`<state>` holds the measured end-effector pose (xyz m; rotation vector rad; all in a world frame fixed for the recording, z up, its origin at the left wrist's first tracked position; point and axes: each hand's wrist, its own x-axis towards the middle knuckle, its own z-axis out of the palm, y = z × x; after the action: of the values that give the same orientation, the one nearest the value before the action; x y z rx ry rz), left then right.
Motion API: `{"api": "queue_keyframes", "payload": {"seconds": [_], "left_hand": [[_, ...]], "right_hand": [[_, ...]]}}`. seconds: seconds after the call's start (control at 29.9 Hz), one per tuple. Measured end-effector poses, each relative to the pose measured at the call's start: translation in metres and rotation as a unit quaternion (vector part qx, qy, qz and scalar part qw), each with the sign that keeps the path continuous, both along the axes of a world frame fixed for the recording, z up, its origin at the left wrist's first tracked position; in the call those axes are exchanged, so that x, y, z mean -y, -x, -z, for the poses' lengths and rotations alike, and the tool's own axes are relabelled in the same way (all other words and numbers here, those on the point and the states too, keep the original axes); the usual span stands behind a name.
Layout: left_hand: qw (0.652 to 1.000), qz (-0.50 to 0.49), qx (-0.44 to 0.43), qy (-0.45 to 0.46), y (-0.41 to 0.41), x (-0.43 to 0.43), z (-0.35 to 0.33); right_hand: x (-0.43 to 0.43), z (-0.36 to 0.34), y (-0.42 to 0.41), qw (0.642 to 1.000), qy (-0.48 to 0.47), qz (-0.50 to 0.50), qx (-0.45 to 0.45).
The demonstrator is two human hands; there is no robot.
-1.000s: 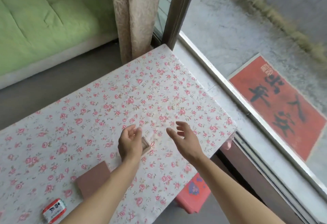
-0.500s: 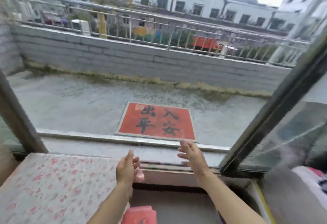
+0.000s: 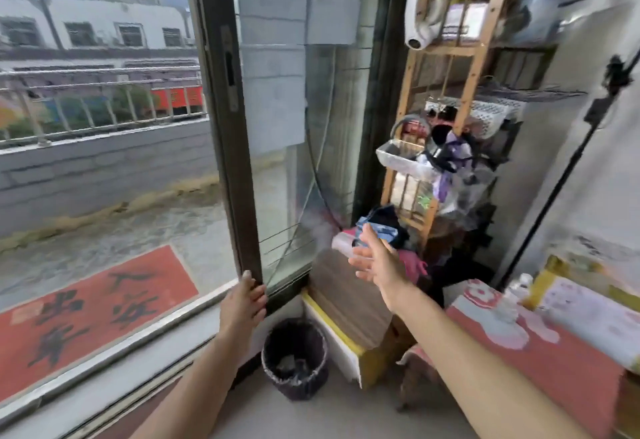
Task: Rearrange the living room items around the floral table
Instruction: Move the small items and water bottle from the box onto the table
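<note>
With the floral table lying out of view, the left hand (image 3: 242, 303) and right hand (image 3: 379, 263) are reaching spread and empty toward the far cluttered shelf (image 3: 446, 99), risking toppling things.

Single head-worn view, wide-angle, looking forward and slightly down toward sliding door frame (image 3: 235, 161) and corner shelf rack (image 3: 446, 102). Both forearms entering from bottom edge, left hand (image 3: 242, 303) and right hand (image 3: 377, 265) near lens. Balcony mat (image 3: 93, 307) outside glass, lower left. Edges blurred.
</note>
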<state>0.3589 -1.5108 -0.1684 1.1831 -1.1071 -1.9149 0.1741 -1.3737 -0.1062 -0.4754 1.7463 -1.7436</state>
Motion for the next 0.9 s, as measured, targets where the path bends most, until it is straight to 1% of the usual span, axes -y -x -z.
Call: {"api": "queue_keyframes", "payload": {"seconds": [0.07, 0.17, 0.2, 0.23, 0.33, 0.37, 0.47, 0.5, 0.57, 0.67, 0.77, 0.87, 0.9], "left_hand": [[0.997, 0.072, 0.007, 0.004, 0.062, -0.033, -0.003], [0.993, 0.119, 0.001, -0.011, 0.127, -0.071, 0.000], [0.992, 0.127, 0.001, -0.011, 0.136, -0.077, 0.002], [0.986, 0.166, 0.011, -0.015, 0.169, -0.094, 0.006], [0.975, 0.218, 0.025, -0.035, 0.238, -0.129, 0.018], [0.975, 0.220, 0.031, -0.033, 0.248, -0.134, 0.019], [0.953, 0.295, 0.063, -0.030, 0.314, -0.160, 0.027], [0.947, 0.313, 0.065, -0.031, 0.344, -0.168, 0.033], [0.943, 0.327, 0.058, -0.020, 0.372, -0.174, 0.034], [0.921, 0.381, 0.079, 0.006, 0.438, -0.183, 0.049], [0.895, 0.435, 0.094, 0.027, 0.497, -0.188, 0.072], [0.862, 0.481, 0.144, 0.062, 0.547, -0.193, 0.100], [0.852, 0.495, 0.157, 0.074, 0.549, -0.193, 0.101]], "right_hand": [[-0.042, 0.010, 0.049, 0.998, -0.002, 0.063, 0.000], [-0.094, 0.024, 0.093, 0.993, -0.021, 0.118, 0.010], [-0.102, 0.028, 0.097, 0.991, -0.029, 0.128, 0.012], [-0.128, 0.035, 0.119, 0.987, -0.035, 0.159, 0.020], [-0.178, 0.050, 0.167, 0.973, -0.043, 0.226, 0.028], [-0.185, 0.050, 0.173, 0.970, -0.050, 0.237, 0.036], [-0.219, 0.060, 0.220, 0.956, -0.056, 0.285, 0.032], [-0.230, 0.063, 0.241, 0.951, -0.054, 0.302, 0.035], [-0.239, 0.063, 0.259, 0.948, -0.057, 0.309, 0.039], [-0.251, 0.070, 0.304, 0.933, -0.072, 0.350, 0.050], [-0.263, 0.080, 0.341, 0.924, -0.094, 0.368, 0.049], [-0.276, 0.099, 0.376, 0.920, -0.118, 0.371, 0.047], [-0.279, 0.101, 0.376, 0.920, -0.127, 0.368, 0.039]]}}
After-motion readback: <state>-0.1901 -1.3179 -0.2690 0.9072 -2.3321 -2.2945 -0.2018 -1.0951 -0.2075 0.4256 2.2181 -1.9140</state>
